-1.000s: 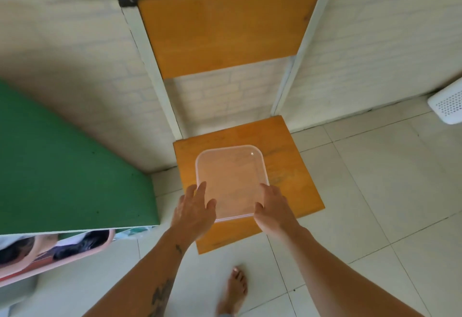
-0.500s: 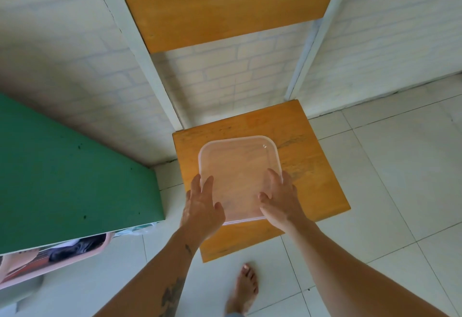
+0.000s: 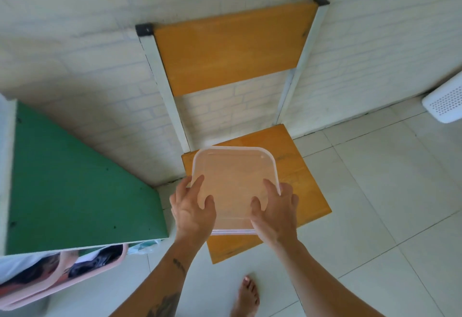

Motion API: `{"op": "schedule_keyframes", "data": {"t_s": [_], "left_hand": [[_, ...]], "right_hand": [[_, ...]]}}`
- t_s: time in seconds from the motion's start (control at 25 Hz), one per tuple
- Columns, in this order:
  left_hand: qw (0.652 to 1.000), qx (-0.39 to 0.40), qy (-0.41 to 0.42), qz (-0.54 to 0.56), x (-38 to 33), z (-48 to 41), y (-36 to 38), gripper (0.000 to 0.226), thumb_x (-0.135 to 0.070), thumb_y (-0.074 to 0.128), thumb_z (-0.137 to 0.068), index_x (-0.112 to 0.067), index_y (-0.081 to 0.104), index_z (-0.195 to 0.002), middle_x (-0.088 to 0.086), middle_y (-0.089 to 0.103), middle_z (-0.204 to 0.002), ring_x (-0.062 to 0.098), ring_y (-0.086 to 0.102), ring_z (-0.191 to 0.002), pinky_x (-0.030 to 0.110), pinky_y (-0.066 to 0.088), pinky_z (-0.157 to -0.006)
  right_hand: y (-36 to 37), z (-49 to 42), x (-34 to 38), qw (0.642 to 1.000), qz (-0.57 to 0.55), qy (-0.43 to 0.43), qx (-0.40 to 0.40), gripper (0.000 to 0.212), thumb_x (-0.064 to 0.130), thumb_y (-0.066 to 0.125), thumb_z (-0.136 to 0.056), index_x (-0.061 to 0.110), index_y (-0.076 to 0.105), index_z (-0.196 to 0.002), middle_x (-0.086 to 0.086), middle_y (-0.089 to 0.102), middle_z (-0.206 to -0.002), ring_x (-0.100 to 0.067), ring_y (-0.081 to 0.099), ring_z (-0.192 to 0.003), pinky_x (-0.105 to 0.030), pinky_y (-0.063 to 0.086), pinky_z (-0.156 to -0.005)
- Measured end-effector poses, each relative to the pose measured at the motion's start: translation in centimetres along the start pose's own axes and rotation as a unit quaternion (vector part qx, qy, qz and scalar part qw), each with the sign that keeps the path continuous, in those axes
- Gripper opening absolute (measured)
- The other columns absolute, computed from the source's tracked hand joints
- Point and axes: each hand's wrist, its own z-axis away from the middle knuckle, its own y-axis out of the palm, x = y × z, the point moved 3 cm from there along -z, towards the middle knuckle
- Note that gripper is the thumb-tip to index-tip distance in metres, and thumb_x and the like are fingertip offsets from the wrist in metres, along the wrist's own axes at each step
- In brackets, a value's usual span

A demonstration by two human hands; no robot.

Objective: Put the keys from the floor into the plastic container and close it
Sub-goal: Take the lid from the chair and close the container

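Observation:
A square translucent plastic container (image 3: 233, 181) with its lid on is over the orange wooden chair seat (image 3: 303, 191); whether it rests on the seat or is lifted off it I cannot tell. My left hand (image 3: 192, 210) grips its near left corner, thumb on the lid. My right hand (image 3: 275, 210) grips the near right corner the same way. No keys show on the floor or through the lid.
The chair's backrest (image 3: 230, 46) stands against a white brick wall. A green board (image 3: 75, 179) lies at the left with a pink basket (image 3: 62, 274) of clothes under it. A white perforated box (image 3: 445, 101) is at the right. My bare foot (image 3: 246, 296) is on the tiled floor.
The camera view has pulled back and tilted up, showing the whole backrest again. Both hands have closed tighter on the container's near corners. The container looks larger and closer to me.

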Motion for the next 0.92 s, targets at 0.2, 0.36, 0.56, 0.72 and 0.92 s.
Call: {"op": "schedule_keyframes", "data": {"t_s": [0.2, 0.36, 0.56, 0.72, 0.92], "left_hand": [[0.995, -0.050, 0.065, 0.057, -5.3, 3.0, -8.3, 0.046, -0.005, 0.057, -0.089, -0.016, 0.054, -0.134, 0.005, 0.039, -0.145, 0.022, 0.039, -0.132, 0.027, 0.034, -0.105], [0.989, -0.054, 0.131, 0.035, -8.9, 4.5, -14.9, 0.048, -0.005, 0.054, -0.089, -0.015, 0.051, -0.136, 0.006, 0.035, -0.152, 0.025, 0.033, -0.139, 0.034, 0.032, -0.113], [0.976, -0.085, 0.198, 0.014, -11.8, 6.4, -22.8, 0.052, -0.009, 0.047, -0.092, -0.017, 0.041, -0.143, 0.006, 0.027, -0.158, 0.025, 0.023, -0.143, 0.039, 0.026, -0.116], [0.969, -0.130, 0.207, 0.034, -11.4, 7.4, -29.2, 0.052, -0.010, 0.045, -0.094, -0.019, 0.037, -0.145, 0.005, 0.025, -0.159, 0.024, 0.019, -0.145, 0.040, 0.023, -0.118], [0.962, -0.194, 0.186, 0.042, -8.2, 7.2, -36.6, 0.052, -0.008, 0.047, -0.092, -0.014, 0.041, -0.144, 0.008, 0.026, -0.159, 0.028, 0.022, -0.145, 0.041, 0.021, -0.120]], "right_hand": [[-6.1, 4.4, 5.3, 0.997, -0.004, -0.020, -0.073, 0.050, 0.038, 0.047, -0.084, 0.025, 0.042, -0.132, -0.013, 0.038, -0.136, -0.028, 0.036, -0.111, -0.046, 0.051, -0.086], [-11.1, 7.8, 9.8, 0.990, 0.012, -0.048, -0.131, 0.049, 0.036, 0.046, -0.083, 0.022, 0.044, -0.130, -0.016, 0.041, -0.138, -0.030, 0.039, -0.104, -0.046, 0.048, -0.085], [-16.3, 11.6, 16.1, 0.976, -0.002, -0.068, -0.208, 0.051, 0.039, 0.046, -0.084, 0.022, 0.045, -0.132, -0.014, 0.042, -0.140, -0.029, 0.039, -0.107, -0.047, 0.051, -0.084], [-18.2, 14.4, 22.0, 0.967, -0.038, -0.099, -0.231, 0.059, 0.046, 0.048, -0.086, 0.024, 0.041, -0.140, -0.009, 0.034, -0.149, -0.027, 0.032, -0.122, -0.046, 0.052, -0.090], [-17.3, 16.9, 29.9, 0.959, -0.044, -0.169, -0.225, 0.056, 0.041, 0.051, -0.089, 0.024, 0.038, -0.141, -0.008, 0.028, -0.151, -0.028, 0.029, -0.130, -0.043, 0.051, -0.091]]}}
